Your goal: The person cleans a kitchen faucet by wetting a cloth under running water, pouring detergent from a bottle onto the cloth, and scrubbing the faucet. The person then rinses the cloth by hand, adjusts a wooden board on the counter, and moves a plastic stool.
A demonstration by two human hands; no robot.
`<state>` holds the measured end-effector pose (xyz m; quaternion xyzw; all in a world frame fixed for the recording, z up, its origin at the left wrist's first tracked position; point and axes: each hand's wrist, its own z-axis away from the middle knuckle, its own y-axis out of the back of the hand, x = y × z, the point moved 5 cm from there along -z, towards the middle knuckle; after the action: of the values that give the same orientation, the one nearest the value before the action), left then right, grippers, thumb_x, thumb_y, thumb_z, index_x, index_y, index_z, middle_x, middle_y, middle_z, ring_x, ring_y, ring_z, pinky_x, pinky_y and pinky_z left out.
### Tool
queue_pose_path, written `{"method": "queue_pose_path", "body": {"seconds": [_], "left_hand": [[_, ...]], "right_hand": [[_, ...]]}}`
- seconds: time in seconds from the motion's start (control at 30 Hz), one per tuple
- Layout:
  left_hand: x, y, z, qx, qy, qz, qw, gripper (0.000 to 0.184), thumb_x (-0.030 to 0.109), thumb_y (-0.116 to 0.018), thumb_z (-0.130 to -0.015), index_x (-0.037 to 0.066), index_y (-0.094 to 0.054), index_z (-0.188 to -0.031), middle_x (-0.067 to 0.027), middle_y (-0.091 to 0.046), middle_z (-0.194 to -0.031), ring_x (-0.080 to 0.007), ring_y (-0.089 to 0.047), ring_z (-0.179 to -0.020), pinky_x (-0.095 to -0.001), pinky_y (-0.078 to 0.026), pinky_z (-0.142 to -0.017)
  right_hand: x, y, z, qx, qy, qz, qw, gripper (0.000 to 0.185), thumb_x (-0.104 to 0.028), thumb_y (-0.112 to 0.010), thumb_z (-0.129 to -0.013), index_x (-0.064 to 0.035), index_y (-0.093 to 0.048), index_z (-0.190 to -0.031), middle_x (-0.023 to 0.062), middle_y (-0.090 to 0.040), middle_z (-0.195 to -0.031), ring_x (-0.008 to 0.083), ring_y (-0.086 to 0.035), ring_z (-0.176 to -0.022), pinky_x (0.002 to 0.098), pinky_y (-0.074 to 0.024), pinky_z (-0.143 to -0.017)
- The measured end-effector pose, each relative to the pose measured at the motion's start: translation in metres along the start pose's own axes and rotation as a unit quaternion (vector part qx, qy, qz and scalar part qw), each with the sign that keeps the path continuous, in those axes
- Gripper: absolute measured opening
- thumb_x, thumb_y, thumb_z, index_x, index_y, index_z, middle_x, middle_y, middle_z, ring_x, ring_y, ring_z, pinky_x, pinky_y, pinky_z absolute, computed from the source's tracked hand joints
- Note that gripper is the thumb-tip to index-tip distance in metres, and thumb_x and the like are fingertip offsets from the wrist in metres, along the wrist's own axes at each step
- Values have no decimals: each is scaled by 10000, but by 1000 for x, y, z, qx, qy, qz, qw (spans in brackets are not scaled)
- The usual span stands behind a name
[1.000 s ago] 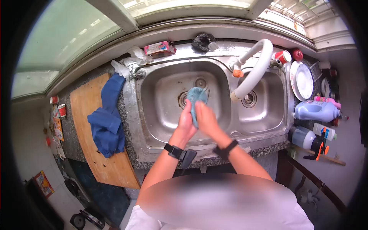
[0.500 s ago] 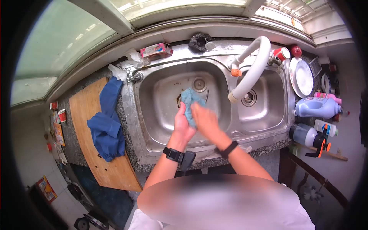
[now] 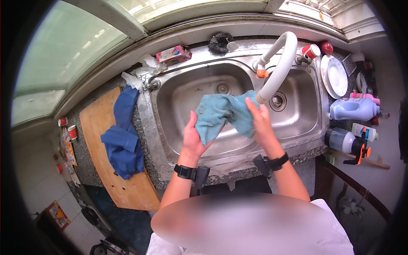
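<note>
Because the turquoise cloth (image 3: 219, 111) hangs over much of the large basin (image 3: 178, 95), the drain nearer the basin's middle is hidden, and most of the fingers of the left hand (image 3: 194, 138) are out of sight behind the fabric, with the thumb showing at its edge. The fingers of the right hand (image 3: 262, 123) close on the cloth's other end, just below the mouth of the white faucet (image 3: 280, 63); whether spout and cloth touch, I cannot tell. A blurred patch covers the person's torso (image 3: 250, 221), and dark rounded borders cut off the view's edges.

Half a second ago the cloth was bunched narrowly between two close hands; now the hands are well apart and it is opened out between them, above the sink.

The cloth has a fine, ribbed-looking weave, with soft folds and a dark, shadowed crease near its middle. Both basins are shiny steel with rounded corners, and the small basin (image 3: 297, 91) shows a round drain. The faucet is a thick, smooth arch with an orange fitting. Left of the sink, a crumpled blue garment (image 3: 123, 148) lies partly on a flat wooden board (image 3: 100, 117) over the speckled counter (image 3: 146, 146). Round pale plates (image 3: 333, 76) and a lavender jug (image 3: 352, 109) stand at the right.
</note>
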<state>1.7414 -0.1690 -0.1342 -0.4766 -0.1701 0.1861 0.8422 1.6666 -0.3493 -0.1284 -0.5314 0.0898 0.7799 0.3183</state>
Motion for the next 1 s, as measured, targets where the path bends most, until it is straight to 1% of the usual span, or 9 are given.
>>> {"method": "queue_pose_path", "body": {"seconds": [0.17, 0.33, 0.4, 0.43, 0.53, 0.77, 0.87, 0.97, 1.0], "left_hand": [[8, -6, 14, -17, -5, -30, 999, 580, 433, -344, -1083, 5, -412, -1469, -167, -541, -1433, -312, -534, -1313, -453, -400, -1138], [-9, 3, 17, 52, 14, -219, 974, 453, 285, -436, -1077, 5, -465, -1433, -133, -618, -1340, -241, -621, -1205, -413, -502, -1047], [-24, -24, 21, -40, 26, -178, 983, 528, 437, -382, -1079, 50, -464, -1428, -100, -580, -1368, -242, -583, -1230, -447, -488, -1052], [-25, -24, 18, -14, -24, -196, 980, 597, 527, -366, -1059, 62, -472, -1417, -87, -576, -1354, -237, -570, -1232, -430, -472, -1055], [-23, -5, 5, 55, -29, -202, 977, 547, 525, -478, -1022, 60, -549, -1302, -92, -635, -1260, -236, -615, -1143, -404, -494, -999], [-7, 11, -5, 183, -86, -209, 957, 461, 489, -495, -1034, 61, -626, -1144, -22, -633, -923, -149, -620, -813, -307, -527, -727], [-14, -23, -8, 180, -66, -196, 962, 453, 605, -630, -926, 165, -581, -829, 57, -450, -652, -65, -370, -523, -250, -264, -452], [-19, -33, -8, 171, -86, -231, 954, 467, 621, -661, -896, 179, -563, -781, 38, -520, -644, -94, -506, -528, -271, -381, -443], [-25, -47, -5, 228, -100, -216, 944, 503, 602, -618, -931, 205, -425, -691, 44, -352, -586, -103, -352, -463, -277, -306, -430]], "right_hand": [[-33, 15, 17, -15, -90, -243, 966, 300, -236, -499, -1027, -21, -598, -1211, 68, -667, -1147, 143, -632, -1034, 326, -487, -975], [-33, -11, 31, -111, -95, -74, 987, 329, -2, -498, -875, -5, -602, -1187, 85, -663, -1064, 115, -675, -785, 230, -516, -530], [-21, -37, 39, -138, 34, 45, 989, 340, 86, -482, -879, 13, -626, -1178, 106, -680, -1040, 170, -678, -744, 289, -558, -609], [-33, -51, 47, -116, 270, 213, 932, 321, 93, -498, -854, 18, -649, -1126, 142, -679, -1031, 249, -693, -827, 334, -563, -714], [-36, -63, 72, -94, 333, 295, 891, 309, 66, -514, -834, 8, -673, -1092, 174, -673, -1026, 306, -682, -901, 370, -543, -810], [-40, -20, 86, -18, 164, 224, 961, 253, 8, -481, -836, 9, -701, -960, 133, -709, -831, 226, -680, -724, 345, -550, -701], [-34, -2, 87, -14, 74, 151, 986, 289, 24, -433, -856, 23, -696, -974, 87, -711, -849, 148, -649, -710, 298, -550, -683], [-28, 3, 83, -26, 48, 66, 996, 311, 46, -400, -862, 47, -681, -997, 89, -704, -863, 136, -636, -688, 280, -546, -659], [-30, 5, 83, -25, 54, 88, 994, 291, 26, -415, -886, 37, -685, -992, 82, -704, -842, 128, -639, -674, 277, -542, -636]]}}
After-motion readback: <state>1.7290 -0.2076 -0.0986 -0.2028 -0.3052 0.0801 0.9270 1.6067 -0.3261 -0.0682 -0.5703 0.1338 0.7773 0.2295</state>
